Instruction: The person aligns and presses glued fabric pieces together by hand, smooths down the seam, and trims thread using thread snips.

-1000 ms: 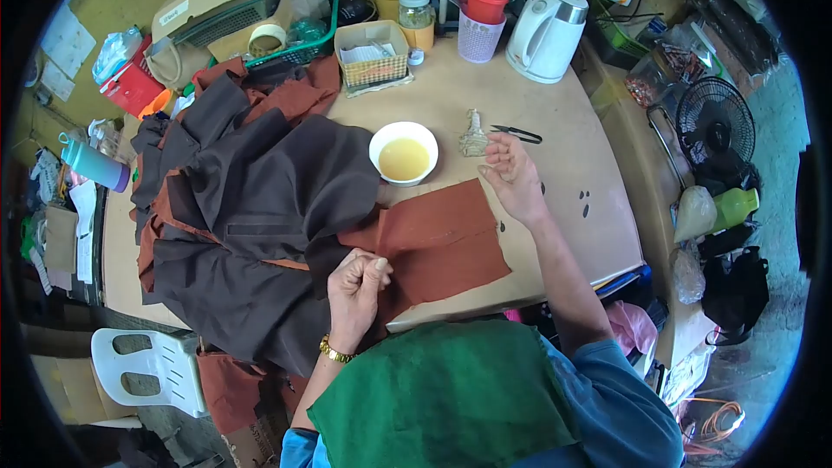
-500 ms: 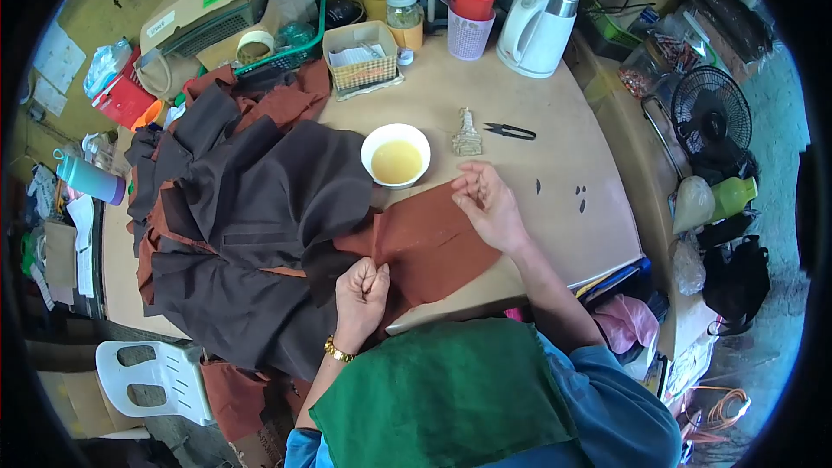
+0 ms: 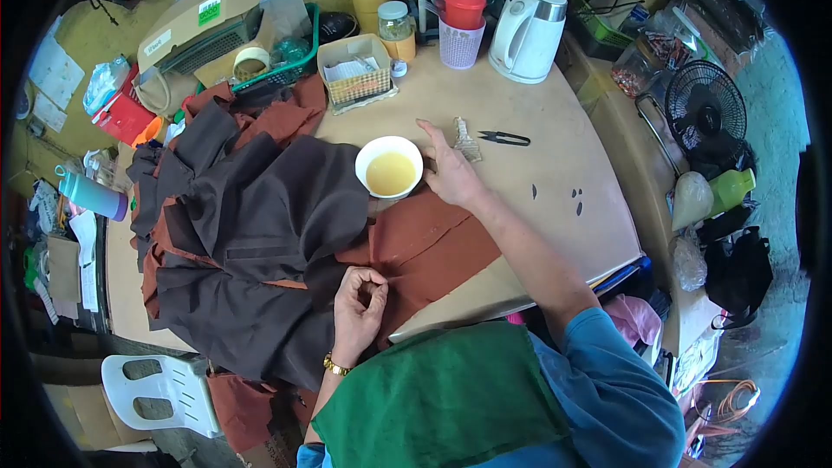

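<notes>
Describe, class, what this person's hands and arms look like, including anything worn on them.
Both hands are bare, with no gloves: the left hand and the right hand. A gold-coloured band, watch or bracelet unclear, circles the left wrist; the right wrist is bare. The blue right sleeve leaves the forearm uncovered.

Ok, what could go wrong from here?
The right hand is right beside the bowl, so a bump might spill its yellowish liquid onto the rust cloth.
The dark cloth lies close on the bowl's other side; tugging it could perhaps tip the bowl too.
</notes>
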`<state>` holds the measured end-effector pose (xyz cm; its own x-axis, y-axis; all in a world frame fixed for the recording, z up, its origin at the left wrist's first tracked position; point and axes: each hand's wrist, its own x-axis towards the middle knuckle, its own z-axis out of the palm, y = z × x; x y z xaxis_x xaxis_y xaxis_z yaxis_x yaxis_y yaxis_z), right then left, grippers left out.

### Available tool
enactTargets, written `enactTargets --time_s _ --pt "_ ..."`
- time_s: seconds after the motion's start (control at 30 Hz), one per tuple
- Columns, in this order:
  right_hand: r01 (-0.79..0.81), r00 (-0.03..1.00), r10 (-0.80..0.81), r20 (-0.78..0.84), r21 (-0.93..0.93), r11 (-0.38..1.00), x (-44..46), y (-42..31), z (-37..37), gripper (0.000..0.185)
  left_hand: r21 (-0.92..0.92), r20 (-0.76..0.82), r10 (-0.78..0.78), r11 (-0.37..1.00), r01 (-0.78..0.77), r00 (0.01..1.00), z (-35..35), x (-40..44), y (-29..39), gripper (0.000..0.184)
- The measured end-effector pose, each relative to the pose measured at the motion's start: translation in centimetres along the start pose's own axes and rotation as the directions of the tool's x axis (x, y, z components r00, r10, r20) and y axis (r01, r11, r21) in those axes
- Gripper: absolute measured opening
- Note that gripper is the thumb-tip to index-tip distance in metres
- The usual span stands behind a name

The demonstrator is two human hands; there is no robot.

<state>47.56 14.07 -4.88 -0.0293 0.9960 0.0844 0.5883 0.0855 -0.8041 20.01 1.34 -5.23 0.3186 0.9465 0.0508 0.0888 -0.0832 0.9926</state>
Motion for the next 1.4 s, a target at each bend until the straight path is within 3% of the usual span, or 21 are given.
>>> enactTargets --time_s 0.1,0.17,0.2,0.27,0.3,0.37,0.4,0.53,0.6,0.7,0.83,0.9,0.93,1.0,1.03,1.1,1.13,1.2,1.23,1.3,1.4 --pt "-0.154 0.988 0.154 0.003 0.023 0.988 -2.9 -0.9 0.3 0.087 0.166 -0.004 0.067 0.984 -0.065 0.998 0.2 0.3 1.0 0.012" --pt "0.005 1.0 -0.006 -0.021 -0.079 0.997 -4.9 0.5 0.8 0.084 0.241 0.015 0.135 0.961 -0.134 0.991 0.4 0.7 1.1 0.012" --pt "0.0 1.0 -0.001 -0.024 -0.079 0.997 -5.4 0.9 0.3 0.084 0.268 0.041 0.126 0.954 -0.132 0.991 0.3 0.8 1.1 0.012" --pt "0.082 0.974 -0.135 -0.181 -0.274 0.958 -6.1 1.6 -0.8 0.084 0.293 0.068 0.119 0.947 -0.133 0.991 0.5 1.1 1.1 0.012" --pt "0.077 0.974 -0.131 -0.183 -0.275 0.958 -5.8 1.8 -1.3 0.084 0.308 0.066 0.14 0.939 -0.153 0.988 0.7 1.2 1.2 0.011" --pt "0.009 0.911 -0.134 -0.389 -0.307 0.952 -3.8 2.7 -2.8 0.084 0.322 0.068 0.16 0.931 -0.174 0.985 1.0 1.2 1.5 0.01" --pt "-0.024 0.92 -0.062 -0.386 -0.214 0.976 -2.7 3.5 -3.2 0.085 0.309 0.085 0.159 0.934 -0.178 0.984 1.2 1.3 1.7 0.01" --pt "-0.106 0.908 -0.031 -0.418 -0.302 0.947 2.1 7.4 -4.6 0.086 0.299 0.132 0.11 0.943 -0.145 0.985 1.2 1.3 2.0 0.009" --pt "-0.072 0.966 0.047 -0.252 -0.089 0.993 4.3 8.2 -5.0 0.085 0.325 0.139 0.12 0.932 -0.16 0.983 1.1 1.1 1.9 0.01" --pt "-0.02 0.974 -0.032 -0.224 -0.225 0.974 5.1 6.9 -5.3 0.079 0.35 0.144 0.119 0.922 -0.163 0.982 0.8 1.1 2.2 0.011" --pt "-0.064 0.969 0.008 -0.245 -0.22 0.974 5.1 4.6 -5.6 0.074 0.337 0.138 0.105 0.93 -0.146 0.985 0.6 1.0 1.9 0.011" --pt "-0.043 0.886 0.03 -0.462 -0.016 0.999 5.2 4.5 -5.9 0.069 0.343 0.126 0.118 0.926 -0.154 0.985 0.7 1.1 2.0 0.012" --pt "-0.042 0.889 0.03 -0.456 -0.016 0.999 5.1 4.5 -6.0 0.069 0.347 0.118 0.134 0.923 -0.167 0.984 0.7 1.1 2.0 0.013" --pt "0.129 0.815 -0.073 -0.574 0.057 0.99 4.5 4.5 -5.9 0.066 0.393 0.108 0.185 0.894 -0.213 0.977 0.9 1.3 1.8 0.016" --pt "0.129 0.816 -0.074 -0.574 0.056 0.99 4.2 4.4 -5.5 0.066 0.437 0.106 0.246 0.859 -0.267 0.963 1.0 1.4 1.8 0.019" --pt "0.271 0.887 -0.311 -0.341 -0.16 0.949 2.8 4.2 -4.2 0.064 0.5 0.128 0.24 0.822 -0.272 0.962 1.2 1.4 2.0 0.023" --pt "0.271 0.886 -0.312 -0.343 -0.163 0.949 2.3 3.6 -3.8 0.064 0.562 0.148 0.233 0.78 -0.276 0.961 1.2 1.5 2.1 0.027" --pt "0.106 0.98 -0.106 -0.166 -0.007 0.994 1.4 2.6 -3.0 0.068 0.55 0.187 0.246 0.776 -0.309 0.951 1.3 1.9 1.4 0.03" --pt "0.107 0.98 -0.107 -0.165 -0.008 0.994 1.2 2.5 -2.6 0.068 0.54 0.224 0.252 0.772 -0.335 0.941 1.4 1.9 1.1 0.034" --pt "0.099 0.969 -0.151 -0.194 -0.254 0.962 1.0 2.3 -1.9 0.072 0.514 0.223 0.235 0.796 -0.319 0.946 1.5 2.2 0.9 0.03" --pt "0.078 0.984 -0.13 -0.12 -0.366 0.927 1.3 2.3 -1.6 0.074 0.501 0.169 0.255 0.809 -0.306 0.952 1.6 2.5 0.7 0.018"
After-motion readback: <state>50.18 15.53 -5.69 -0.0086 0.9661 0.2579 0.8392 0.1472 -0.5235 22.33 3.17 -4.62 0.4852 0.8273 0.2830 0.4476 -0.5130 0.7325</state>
